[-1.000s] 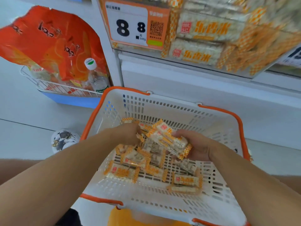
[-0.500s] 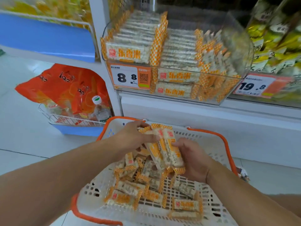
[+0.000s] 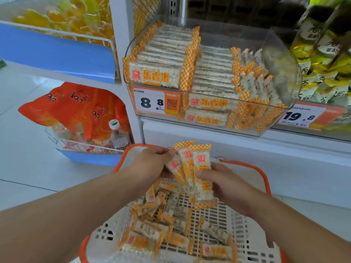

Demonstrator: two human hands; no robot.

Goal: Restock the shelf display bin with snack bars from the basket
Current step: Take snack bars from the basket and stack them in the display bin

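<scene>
A fan of three snack bars [image 3: 191, 168], white with orange checkered ends, is held upright above the white basket with an orange rim [image 3: 254, 169]. My right hand [image 3: 226, 184] grips the fan from the right, thumb across the front bar. My left hand [image 3: 152, 164] pinches the bars' upper left edge. Several loose bars [image 3: 152, 232] lie in the basket below. The clear shelf display bin [image 3: 284, 59] above holds neat rows of the same bars; its right side is less tidy.
An orange price tag reading 8.8 [image 3: 153, 101] is fixed to the bin's front. A wire basket with orange bags and a bottle [image 3: 79, 118] stands on the floor at left. Yellow-green packets [image 3: 322, 59] fill the shelf at right, above a 19.8 tag [image 3: 302, 115].
Both hands gathered bars from the pile and lifted them up out of the basket toward the shelf. The view has tilted upward, bringing the display bin into sight.
</scene>
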